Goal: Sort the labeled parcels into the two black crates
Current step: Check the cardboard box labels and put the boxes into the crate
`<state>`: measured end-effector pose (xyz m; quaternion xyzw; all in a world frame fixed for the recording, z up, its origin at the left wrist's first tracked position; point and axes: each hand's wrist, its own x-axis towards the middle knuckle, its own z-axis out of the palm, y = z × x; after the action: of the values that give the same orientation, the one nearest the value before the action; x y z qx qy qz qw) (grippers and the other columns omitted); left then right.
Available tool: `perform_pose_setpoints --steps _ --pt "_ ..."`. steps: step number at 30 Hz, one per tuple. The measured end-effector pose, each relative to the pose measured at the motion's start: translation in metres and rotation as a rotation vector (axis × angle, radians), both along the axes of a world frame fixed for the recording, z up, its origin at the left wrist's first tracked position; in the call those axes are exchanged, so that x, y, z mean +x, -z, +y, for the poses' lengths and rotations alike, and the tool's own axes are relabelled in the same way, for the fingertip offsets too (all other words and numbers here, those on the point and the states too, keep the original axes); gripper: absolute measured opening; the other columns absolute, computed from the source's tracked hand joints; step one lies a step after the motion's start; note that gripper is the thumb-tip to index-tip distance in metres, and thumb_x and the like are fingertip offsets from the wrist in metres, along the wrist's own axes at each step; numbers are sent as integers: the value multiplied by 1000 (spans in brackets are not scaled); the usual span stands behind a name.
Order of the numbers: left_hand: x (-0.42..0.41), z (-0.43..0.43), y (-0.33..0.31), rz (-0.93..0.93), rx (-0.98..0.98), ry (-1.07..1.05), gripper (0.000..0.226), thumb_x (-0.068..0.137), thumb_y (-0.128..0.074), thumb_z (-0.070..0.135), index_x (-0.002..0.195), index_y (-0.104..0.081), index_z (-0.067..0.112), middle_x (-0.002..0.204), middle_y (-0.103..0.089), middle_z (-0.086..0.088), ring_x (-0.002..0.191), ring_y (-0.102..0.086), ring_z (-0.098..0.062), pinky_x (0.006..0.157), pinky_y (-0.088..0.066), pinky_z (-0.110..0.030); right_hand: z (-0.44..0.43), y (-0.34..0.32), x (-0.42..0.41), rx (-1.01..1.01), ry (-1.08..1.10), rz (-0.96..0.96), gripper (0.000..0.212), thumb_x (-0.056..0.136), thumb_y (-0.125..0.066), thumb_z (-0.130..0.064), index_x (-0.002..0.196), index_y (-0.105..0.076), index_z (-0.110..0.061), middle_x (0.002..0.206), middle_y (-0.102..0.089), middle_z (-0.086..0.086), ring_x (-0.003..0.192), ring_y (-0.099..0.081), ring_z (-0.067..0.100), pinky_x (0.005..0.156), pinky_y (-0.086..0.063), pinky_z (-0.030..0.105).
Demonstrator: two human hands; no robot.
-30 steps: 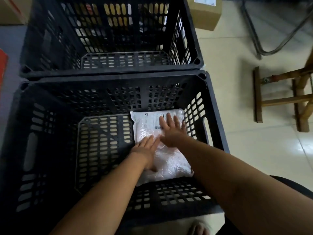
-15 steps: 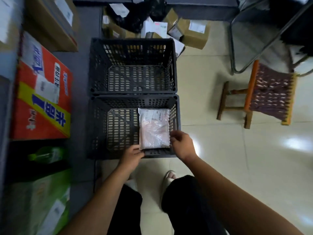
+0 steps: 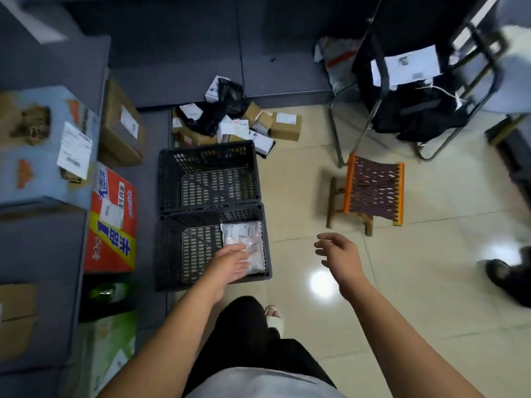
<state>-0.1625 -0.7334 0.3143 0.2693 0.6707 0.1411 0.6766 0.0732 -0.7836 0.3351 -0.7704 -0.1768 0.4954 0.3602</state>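
Two black crates stand end to end on the floor. The near crate (image 3: 169, 254) holds one white labeled bag parcel (image 3: 244, 237) lying flat on its right side. The far crate (image 3: 207, 156) has no parcel in it. A pile of labeled parcels (image 3: 238, 124), small brown boxes and dark bags, lies on the floor just beyond the far crate. My left hand (image 3: 230, 264) hangs over the near crate's front edge, fingers relaxed, holding nothing and covering the parcel's near corner. My right hand (image 3: 337, 252) hovers over the tile floor right of the crate, fingers loosely curled and empty.
Large cartons stand at the left, among them a red and yellow box (image 3: 112, 222) and a brown box (image 3: 120, 124). A small woven stool (image 3: 370, 191) sits right of the crates. A metal chair frame with a black bag (image 3: 408, 110) stands behind it. Another person's shoe (image 3: 500, 271) is at the right.
The view has risen and pulled back from the crates. Both hands left the white parcel, which stays in the near crate; my right hand swung out to the right over the floor.
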Motion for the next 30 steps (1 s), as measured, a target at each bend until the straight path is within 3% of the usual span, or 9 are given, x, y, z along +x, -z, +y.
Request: perform_pose_setpoints --steps 4,8,12,18,22,25,30 --pt "21 20 -21 -20 33 25 23 98 -56 8 119 -63 14 109 -72 -8 102 -68 -24 93 -54 -39 15 -15 14 50 83 45 17 95 -53 -9 97 -68 -17 93 -69 6 88 -65 22 88 -49 39" --pt "47 62 -19 -14 60 28 23 98 -56 10 120 -64 13 114 -70 -13 100 -68 -24 81 -56 -32 49 -24 35 106 120 65 16 96 -53 -10 100 -67 -17 94 -69 5 87 -65 19 82 -49 38" --pt "86 122 1 -28 53 19 22 98 -55 10 118 -64 14 117 -69 -14 104 -67 -25 79 -56 -32 103 -23 75 143 140 45 16 95 -55 -8 99 -69 -15 90 -69 7 80 -63 18 79 -49 38" --pt "152 244 38 -42 -6 3 21 97 -54 9 116 -63 13 117 -67 -14 99 -65 -25 93 -52 -40 239 -13 144 124 60 -13 17 98 -54 -9 107 -68 -7 102 -70 15 90 -65 24 82 -51 37" --pt "174 336 29 -48 -34 -67 25 98 -51 9 122 -59 10 118 -64 -16 96 -62 -25 83 -51 -33 344 -29 176 108 -47 -27 15 99 -52 -4 103 -67 -5 100 -67 16 86 -63 23 72 -50 26" --pt "179 403 19 -32 -5 -112 25 100 -49 9 123 -58 12 116 -64 -12 100 -63 -25 90 -50 -37 408 -40 196 95 -85 -19 16 98 -51 -6 98 -66 -13 94 -67 9 80 -63 20 71 -47 27" --pt "182 476 6 -14 -17 -229 24 102 -49 13 125 -57 11 116 -65 -11 103 -63 -24 73 -53 -31 495 -43 212 39 -140 2 18 97 -52 -5 90 -66 -15 90 -67 10 73 -60 19 61 -41 28"
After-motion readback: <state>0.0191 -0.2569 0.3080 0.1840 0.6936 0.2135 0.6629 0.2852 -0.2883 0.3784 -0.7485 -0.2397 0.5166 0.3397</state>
